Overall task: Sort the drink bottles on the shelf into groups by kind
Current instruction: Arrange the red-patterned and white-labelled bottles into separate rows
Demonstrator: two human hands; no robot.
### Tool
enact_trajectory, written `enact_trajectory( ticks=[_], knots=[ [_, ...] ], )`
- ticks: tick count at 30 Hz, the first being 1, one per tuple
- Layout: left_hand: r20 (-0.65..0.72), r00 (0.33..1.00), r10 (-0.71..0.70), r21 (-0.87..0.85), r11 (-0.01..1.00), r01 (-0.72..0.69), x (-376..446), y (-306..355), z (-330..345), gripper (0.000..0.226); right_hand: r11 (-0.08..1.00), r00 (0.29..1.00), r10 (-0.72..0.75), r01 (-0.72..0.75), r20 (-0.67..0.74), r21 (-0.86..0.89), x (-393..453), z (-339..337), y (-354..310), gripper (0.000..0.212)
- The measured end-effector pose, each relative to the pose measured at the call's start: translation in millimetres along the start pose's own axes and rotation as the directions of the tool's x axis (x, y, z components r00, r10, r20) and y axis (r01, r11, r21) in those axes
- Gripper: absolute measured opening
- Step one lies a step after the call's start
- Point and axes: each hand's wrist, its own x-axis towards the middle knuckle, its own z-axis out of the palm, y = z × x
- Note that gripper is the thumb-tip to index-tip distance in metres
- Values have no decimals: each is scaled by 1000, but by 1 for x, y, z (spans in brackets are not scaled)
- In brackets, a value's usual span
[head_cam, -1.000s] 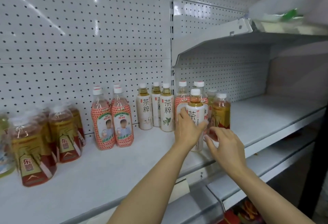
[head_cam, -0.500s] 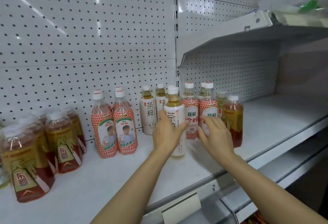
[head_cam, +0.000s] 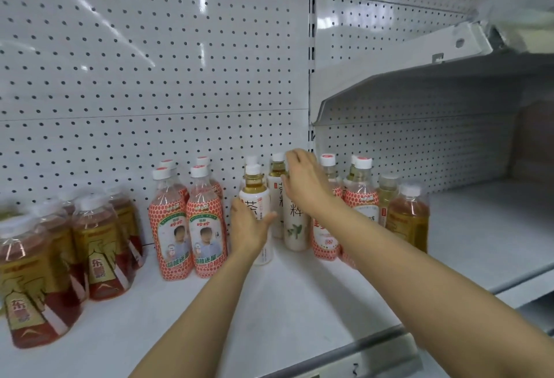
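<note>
Bottles stand on a white shelf [head_cam: 269, 305]. My left hand [head_cam: 250, 229] grips a white-label tea bottle [head_cam: 254, 195] by its body, at the front of the white-label group. My right hand [head_cam: 302, 183] curls over the neck of a second white-label tea bottle [head_cam: 295, 225] and hides its cap. Two more white-label bottles stand behind. Left of them stand red-dotted bottles [head_cam: 205, 228] in two rows. Two red-dotted bottles [head_cam: 361, 201] and an amber tea bottle [head_cam: 407, 219] stand to the right. Several amber tea bottles [head_cam: 100, 251] fill the far left.
A white pegboard wall [head_cam: 150, 78] backs the shelf. An upper shelf [head_cam: 419, 78] overhangs the right half. The shelf surface right of the amber bottle [head_cam: 479, 228] holds no bottles. A metal price rail [head_cam: 359, 356] runs along the front edge.
My left hand has carried its white-label bottle left, up against the other white-label bottles. My right hand left the red-dotted bottles and rose onto the top of another white-label bottle.
</note>
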Motion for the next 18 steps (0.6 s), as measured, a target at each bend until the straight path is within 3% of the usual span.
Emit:
enact_trajectory(
  ticks=[4, 13, 15, 16, 18],
  knots=[
    [-32, 999, 10, 22, 1000, -9, 10, 0, 11, 71, 999, 997, 39, -37, 69, -24, 9, 9, 3, 43],
    [-49, 999, 19, 175, 984, -11, 13, 4, 13, 89, 993, 999, -41, 42, 13, -113, 2, 11, 6, 42],
    [-193, 966, 172, 201, 971, -132, 5, 18, 9, 89, 987, 995, -90, 83, -41, -137, -1, 0, 10, 40],
    [-265, 920, 290, 197, 950, -243, 0, 29, 8, 82, 982, 989, -115, 99, -93, -162, -3, -8, 13, 39],
    [-280, 838, 469, 126, 883, -452, -9, 55, 9, 61, 972, 965, -139, 90, -223, -216, -7, -28, 21, 38]
  ],
)
